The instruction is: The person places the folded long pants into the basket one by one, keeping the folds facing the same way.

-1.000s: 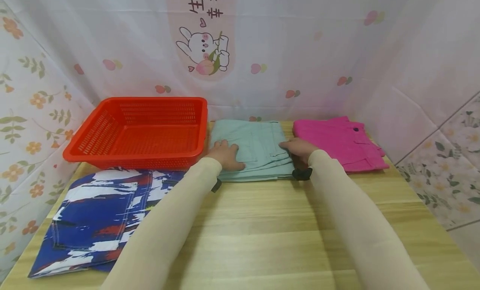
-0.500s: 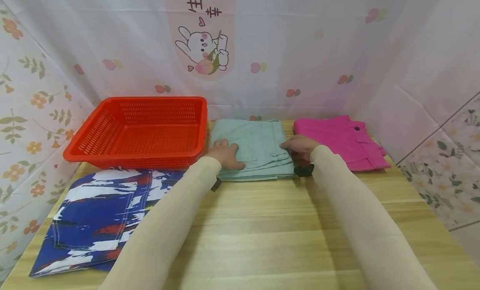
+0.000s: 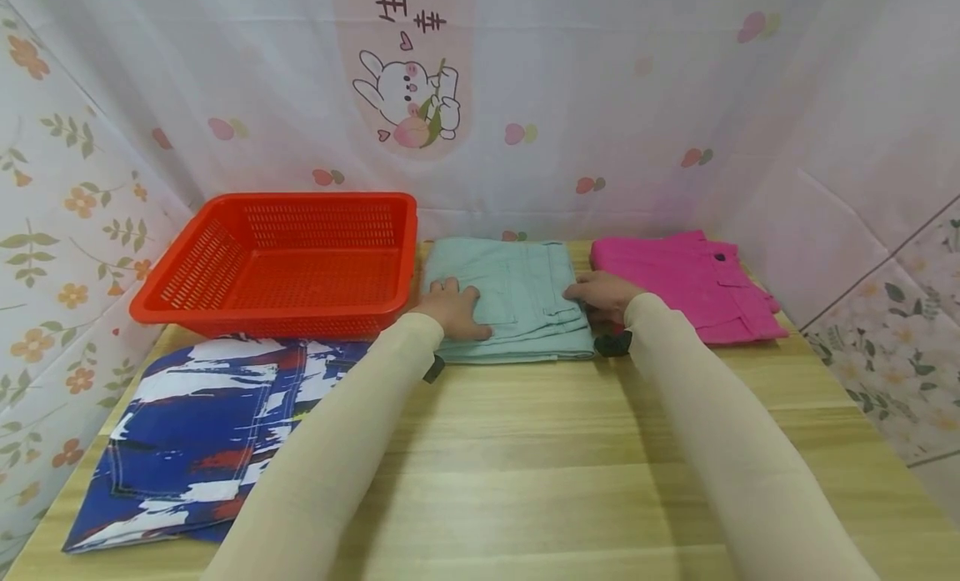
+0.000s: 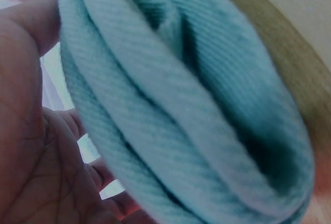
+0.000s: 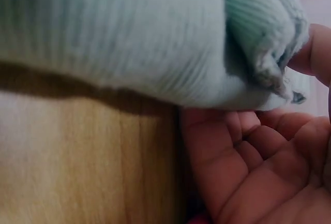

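Pale green folded trousers [image 3: 517,281] lie on the table between the basket and a pink garment, a pocket facing up. My left hand [image 3: 452,310] rests on their left front part, fingers and thumb spread over the top. The left wrist view shows the trousers' stacked, rounded folds [image 4: 155,105] beside the palm [image 4: 20,146]. At their right edge, my right hand [image 3: 603,296] pinches the cloth. Seen from the right wrist, the thumb [image 5: 315,50] is on top by a frayed corner, while the curled fingers [image 5: 212,141] lie under the bottom layer.
A red plastic basket [image 3: 273,324] stands at the back left. Blue, white and red patterned folded trousers [image 3: 187,431] lie in front of it, partly behind my left sleeve. Pink folded trousers [image 3: 690,285] lie just right of my right hand. A printed curtain [image 3: 525,181] hangs behind.
Both hands keep the same places on the green trousers. The whole head view has shifted very slightly; nothing else has visibly moved.
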Demonstrator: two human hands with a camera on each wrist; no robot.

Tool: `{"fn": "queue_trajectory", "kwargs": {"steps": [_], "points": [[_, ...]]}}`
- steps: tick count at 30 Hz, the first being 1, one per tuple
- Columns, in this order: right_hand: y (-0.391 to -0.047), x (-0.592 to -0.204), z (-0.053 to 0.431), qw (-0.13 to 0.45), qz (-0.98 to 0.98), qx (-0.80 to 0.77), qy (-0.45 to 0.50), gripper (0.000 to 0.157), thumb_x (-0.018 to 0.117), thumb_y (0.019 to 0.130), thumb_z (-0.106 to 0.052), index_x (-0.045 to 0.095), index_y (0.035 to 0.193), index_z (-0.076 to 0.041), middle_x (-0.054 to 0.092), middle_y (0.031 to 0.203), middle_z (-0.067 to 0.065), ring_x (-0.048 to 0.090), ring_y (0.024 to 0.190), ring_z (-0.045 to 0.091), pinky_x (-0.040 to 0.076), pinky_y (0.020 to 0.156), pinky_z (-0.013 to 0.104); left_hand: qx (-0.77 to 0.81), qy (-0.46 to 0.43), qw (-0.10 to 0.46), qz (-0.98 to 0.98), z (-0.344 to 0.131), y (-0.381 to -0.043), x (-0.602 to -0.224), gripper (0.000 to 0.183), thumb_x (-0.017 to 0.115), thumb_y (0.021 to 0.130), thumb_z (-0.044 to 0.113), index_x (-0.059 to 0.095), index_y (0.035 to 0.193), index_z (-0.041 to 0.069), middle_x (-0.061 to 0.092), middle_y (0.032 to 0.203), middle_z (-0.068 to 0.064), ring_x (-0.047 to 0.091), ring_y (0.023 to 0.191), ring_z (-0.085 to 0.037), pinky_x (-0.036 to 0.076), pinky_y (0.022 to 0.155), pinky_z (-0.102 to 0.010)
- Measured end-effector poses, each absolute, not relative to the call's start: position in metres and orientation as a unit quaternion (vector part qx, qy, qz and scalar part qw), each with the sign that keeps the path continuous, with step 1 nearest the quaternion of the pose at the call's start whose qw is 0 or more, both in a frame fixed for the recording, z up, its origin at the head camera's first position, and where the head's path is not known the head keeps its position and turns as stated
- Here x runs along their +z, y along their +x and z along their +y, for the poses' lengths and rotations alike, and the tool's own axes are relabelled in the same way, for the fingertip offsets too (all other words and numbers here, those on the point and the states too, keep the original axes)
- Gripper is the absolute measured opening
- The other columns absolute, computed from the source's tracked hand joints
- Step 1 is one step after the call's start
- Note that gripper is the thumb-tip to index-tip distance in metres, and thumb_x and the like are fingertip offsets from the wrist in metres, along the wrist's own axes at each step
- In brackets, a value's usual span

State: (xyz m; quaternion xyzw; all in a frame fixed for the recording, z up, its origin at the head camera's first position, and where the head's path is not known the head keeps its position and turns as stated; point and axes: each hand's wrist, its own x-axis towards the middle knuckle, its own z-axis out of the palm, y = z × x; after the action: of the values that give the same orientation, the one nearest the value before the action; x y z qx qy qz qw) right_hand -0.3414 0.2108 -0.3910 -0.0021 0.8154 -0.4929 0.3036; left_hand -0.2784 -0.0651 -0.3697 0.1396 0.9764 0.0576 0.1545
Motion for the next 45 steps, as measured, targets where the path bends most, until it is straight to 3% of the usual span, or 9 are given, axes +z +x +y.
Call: {"fn": "queue_trajectory", "kwargs": {"steps": [14,26,37,41,45], "points": [[-0.338,-0.392,0.209,0.298,0.809,-0.506,0.008,0.044,0.050,0.094,-0.018,0.036,0.134,-0.008,0.047,0.123,0.013,0.051,0.108,0.024,0.047,0.088,0.041,0.058,0.137,0.155,0.977,-0.065,-0.282,-0.374,0.076,0.056,0.078,0.059,0.037,0.140,0.018,0.035,0.132,-0.015,0.032,0.115,-0.033,0.039,0.092,-0.050],[-0.336,-0.393,0.208,0.272,0.821,-0.502,0.015,0.041,0.049,0.093,-0.018,0.040,0.132,-0.007,0.050,0.119,0.013,0.055,0.101,0.022,0.049,0.084,0.039,0.059,0.150,0.144,0.976,-0.065,-0.277,-0.371,0.075,0.053,0.081,0.058,0.035,0.141,0.016,0.034,0.134,-0.016,0.030,0.121,-0.035,0.035,0.096,-0.051],[-0.335,-0.400,0.207,0.260,0.822,-0.507,0.008,0.029,0.050,0.093,-0.019,0.049,0.119,-0.006,0.054,0.114,0.011,0.058,0.097,0.022,0.050,0.082,0.038,0.092,0.155,0.172,0.969,-0.074,-0.279,-0.377,0.076,0.053,0.081,0.057,0.034,0.142,0.017,0.034,0.137,-0.012,0.031,0.121,-0.031,0.035,0.098,-0.049],[-0.335,-0.401,0.208,0.257,0.819,-0.512,0.013,0.031,0.050,0.092,-0.018,0.048,0.121,-0.006,0.054,0.113,0.011,0.060,0.094,0.022,0.050,0.082,0.038,0.151,0.147,0.153,0.965,-0.079,-0.280,-0.377,0.068,0.056,0.083,0.050,0.042,0.138,0.012,0.042,0.135,-0.011,0.038,0.120,-0.028,0.035,0.100,-0.047],[-0.336,-0.402,0.209,0.256,0.817,-0.516,0.015,0.033,0.050,0.093,-0.019,0.047,0.122,-0.005,0.054,0.114,0.012,0.059,0.094,0.021,0.050,0.082,0.038,0.206,0.120,0.094,0.967,-0.084,-0.279,-0.377,0.054,0.056,0.086,0.037,0.050,0.130,0.005,0.051,0.127,-0.012,0.045,0.115,-0.026,0.036,0.100,-0.043]]}}
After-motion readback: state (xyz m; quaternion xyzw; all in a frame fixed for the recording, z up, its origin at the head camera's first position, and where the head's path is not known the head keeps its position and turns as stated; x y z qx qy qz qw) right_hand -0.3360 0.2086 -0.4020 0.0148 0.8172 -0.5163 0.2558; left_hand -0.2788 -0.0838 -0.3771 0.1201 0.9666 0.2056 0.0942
